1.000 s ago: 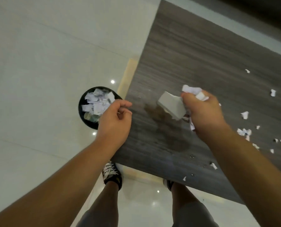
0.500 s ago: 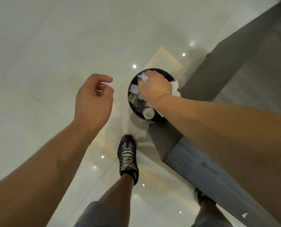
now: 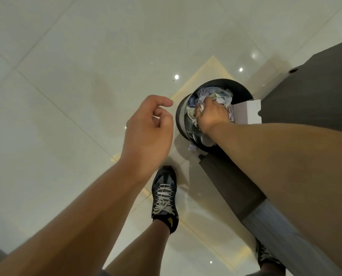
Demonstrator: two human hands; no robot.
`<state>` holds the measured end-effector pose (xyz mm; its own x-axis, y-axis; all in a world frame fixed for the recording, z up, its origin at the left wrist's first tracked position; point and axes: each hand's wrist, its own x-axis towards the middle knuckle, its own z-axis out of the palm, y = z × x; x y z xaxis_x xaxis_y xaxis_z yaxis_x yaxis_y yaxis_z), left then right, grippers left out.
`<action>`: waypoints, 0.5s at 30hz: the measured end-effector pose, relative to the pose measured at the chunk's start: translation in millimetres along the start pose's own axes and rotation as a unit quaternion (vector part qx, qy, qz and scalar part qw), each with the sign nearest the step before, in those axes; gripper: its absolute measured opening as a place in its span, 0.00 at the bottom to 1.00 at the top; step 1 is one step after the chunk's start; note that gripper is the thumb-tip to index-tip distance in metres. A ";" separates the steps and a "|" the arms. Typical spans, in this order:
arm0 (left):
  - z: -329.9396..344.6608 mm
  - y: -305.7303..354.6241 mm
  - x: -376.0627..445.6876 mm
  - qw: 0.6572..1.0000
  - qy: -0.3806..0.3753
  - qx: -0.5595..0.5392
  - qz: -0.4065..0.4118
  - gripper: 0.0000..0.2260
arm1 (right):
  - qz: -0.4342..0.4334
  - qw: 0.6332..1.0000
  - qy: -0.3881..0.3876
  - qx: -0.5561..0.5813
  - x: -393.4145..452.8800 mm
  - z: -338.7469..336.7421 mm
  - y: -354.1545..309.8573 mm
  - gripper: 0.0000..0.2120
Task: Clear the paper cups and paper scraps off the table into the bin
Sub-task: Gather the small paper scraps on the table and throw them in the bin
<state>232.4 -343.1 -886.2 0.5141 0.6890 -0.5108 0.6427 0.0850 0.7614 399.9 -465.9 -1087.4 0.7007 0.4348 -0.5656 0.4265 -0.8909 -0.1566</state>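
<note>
A round black bin (image 3: 181, 114) stands on the floor beside the table's corner, filled with white paper scraps (image 3: 210, 92) and paper cups. My right hand (image 3: 211, 116) reaches down into its mouth, closed around crumpled paper scraps, with a white folded card (image 3: 248, 113) sticking out beside the wrist. My left hand (image 3: 148, 134) hovers above the floor left of the bin, fingers loosely curled, holding nothing. One paper scrap (image 3: 192, 146) lies on the floor at the bin's base.
The dark wooden table (image 3: 305, 96) fills the right side, its edge running down towards me. My shoe (image 3: 164, 198) stands on glossy pale floor tiles just below the bin. A second shoe (image 3: 266, 255) shows under the table edge.
My right hand carried the scraps and card from the tabletop to the bin and has pushed deeper into it. My view swung from the table down to the floor. The left hand stays empty.
</note>
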 end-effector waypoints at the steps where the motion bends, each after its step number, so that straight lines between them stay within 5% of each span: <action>1: 2.0 1.3 0.9 1.000 -0.001 0.002 -0.002 0.14 | 0.008 1.000 -0.013 0.001 2.1 1.0 0.1 0.27; 5: 2.1 12.8 -5.1 1.000 -0.002 0.001 -0.003 0.13 | 0.051 0.995 -0.089 0.019 1.4 -20.9 -13.3 0.47; 10: -1.7 40.0 -21.1 1.000 -0.007 0.013 -0.014 0.13 | -0.033 0.987 -0.158 -0.013 -30.1 -78.4 -27.9 0.33; 15: 4.5 83.2 -36.2 0.999 -0.031 0.011 -0.020 0.12 | -0.018 0.996 -0.089 0.026 -79.5 -137.4 -27.5 0.21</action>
<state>269.8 -364.1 -806.1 0.5220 0.6388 -0.5651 0.6754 0.0950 0.7313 411.0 -457.9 -926.9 0.5718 0.4402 -0.6923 0.4157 -0.8830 -0.2181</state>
